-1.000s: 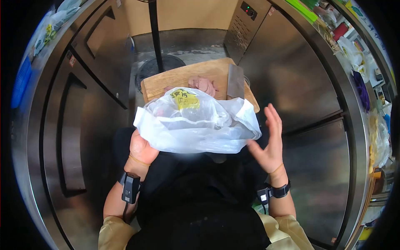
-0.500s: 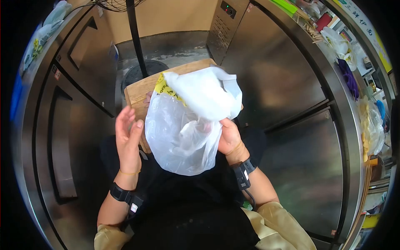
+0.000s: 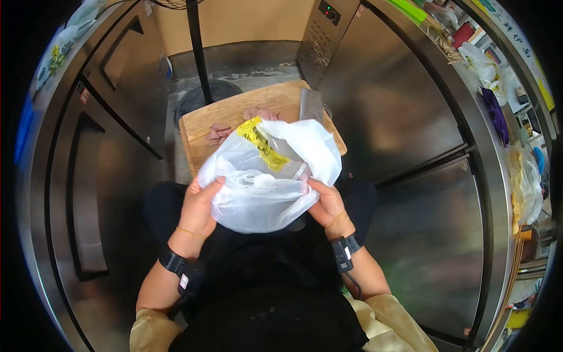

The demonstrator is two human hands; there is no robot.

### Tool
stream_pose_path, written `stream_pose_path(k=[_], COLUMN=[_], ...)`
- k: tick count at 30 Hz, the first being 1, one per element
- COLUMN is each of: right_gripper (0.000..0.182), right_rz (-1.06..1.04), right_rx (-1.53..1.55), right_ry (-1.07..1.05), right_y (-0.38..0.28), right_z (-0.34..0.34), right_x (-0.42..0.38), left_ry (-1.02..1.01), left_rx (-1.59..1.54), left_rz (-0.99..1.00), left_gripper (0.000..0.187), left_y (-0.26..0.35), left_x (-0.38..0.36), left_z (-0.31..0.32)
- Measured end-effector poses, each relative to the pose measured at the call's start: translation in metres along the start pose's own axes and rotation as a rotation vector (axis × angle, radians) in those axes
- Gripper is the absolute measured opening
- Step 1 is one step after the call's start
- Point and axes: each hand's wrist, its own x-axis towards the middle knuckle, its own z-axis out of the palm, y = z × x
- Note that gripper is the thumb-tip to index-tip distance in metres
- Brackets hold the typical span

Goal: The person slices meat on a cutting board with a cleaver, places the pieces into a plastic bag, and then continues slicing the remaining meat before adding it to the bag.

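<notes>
A white, see-through plastic bag with a yellow printed band hangs between my two hands, above my lap. My left hand pinches its left side, thumb on top. On the other side my right hand grips the bag between thumb and fingers. Behind it lies a wooden cutting board with pieces of sliced pinkish meat, partly hidden by the bag. A cleaver with a wide metal blade rests at the board's right; its handle is out of sight behind the bag.
Steel cabinet doors stand close on my right, and more steel doors on my left. A black pole rises behind the board near a dark round bin. Plastic bags lie on the right counter.
My left hand has moved right and closed on the bag's left side. The bag has come down and spread wider, uncovering the meat and the cleaver blade.
</notes>
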Motion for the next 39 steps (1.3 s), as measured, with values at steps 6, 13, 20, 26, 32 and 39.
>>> stream_pose_path(k=[6,13,20,26,32,39], right_gripper=[0.05,0.051,0.027,0.017,0.016,0.043], right_rz=[0.057,0.166,0.121,-0.617,-0.288,-0.244], right_rx=[-0.129,-0.023,-0.816,-1.728,-1.067,-1.678], right_ry=[-0.165,-0.109,-0.024,0.653,0.48,-0.18], right_y=[-0.03,-0.053,-0.039,-0.049,-0.019,0.05], right_z=[-0.003,-0.003,0.011,-0.028,-0.028,0.044], right_x=[-0.021,0.025,0.035,0.031,0.025,0.009], left_ry=[-0.029,-0.247,-0.147,-0.009,0.027,-0.159], left_rx=[0.183,0.246,0.525,0.742,1.014,1.043], left_rz=[-0.036,-0.21,-0.042,0.069,0.097,0.389], left_gripper=[0.046,0.059,0.058,0.047,0.03,0.037], left_y=[0.02,0.021,0.019,-0.001,-0.053,-0.067], left_x=[-0.004,-0.013,-0.006,0.016,0.03,0.026], left_z=[-0.019,-0.023,-0.031,-0.068,-0.112,-0.045])
